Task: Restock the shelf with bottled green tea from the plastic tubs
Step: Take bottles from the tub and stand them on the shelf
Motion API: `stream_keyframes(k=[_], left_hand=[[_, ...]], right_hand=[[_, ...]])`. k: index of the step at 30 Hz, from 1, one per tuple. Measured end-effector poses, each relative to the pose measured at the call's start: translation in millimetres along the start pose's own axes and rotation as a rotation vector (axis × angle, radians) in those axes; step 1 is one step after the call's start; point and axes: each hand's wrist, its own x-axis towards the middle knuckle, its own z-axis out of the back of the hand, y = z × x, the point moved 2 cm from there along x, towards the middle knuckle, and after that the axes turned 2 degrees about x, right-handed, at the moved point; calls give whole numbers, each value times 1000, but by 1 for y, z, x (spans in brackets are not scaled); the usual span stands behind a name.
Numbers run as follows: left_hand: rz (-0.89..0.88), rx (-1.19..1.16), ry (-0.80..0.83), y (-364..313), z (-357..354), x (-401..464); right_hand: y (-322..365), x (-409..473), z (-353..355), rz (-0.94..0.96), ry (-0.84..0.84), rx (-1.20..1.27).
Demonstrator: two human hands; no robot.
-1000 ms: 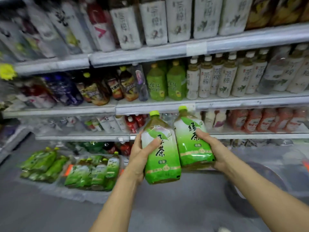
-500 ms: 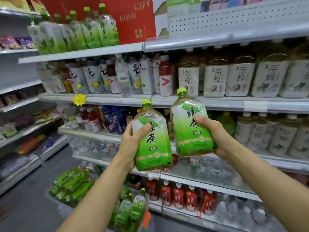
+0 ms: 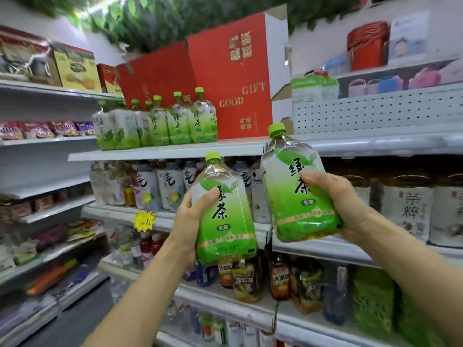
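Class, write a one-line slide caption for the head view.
Each hand, left hand and right hand, grips a green tea bottle before stocked shelves.

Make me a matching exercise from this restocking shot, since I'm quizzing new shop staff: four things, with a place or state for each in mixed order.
Things:
1. left hand
2. right hand
3. red gift box
4. row of green tea bottles

Places or states:
A. stands on the top shelf, left of the box
B. grips the higher bottle
C. reads GOOD GIFT
D. grips the lower bottle

Pairs: 1-D, 2-B, 3-C, 4-A
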Motion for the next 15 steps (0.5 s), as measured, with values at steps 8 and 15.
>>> stream_keyframes(k=[8, 15], left_hand=[[-54, -39, 11, -29, 43, 71], [-71, -32, 77, -56, 96, 147]], right_hand=[[34, 82, -50, 115, -68, -2], [52, 168, -105, 286, -294, -72]])
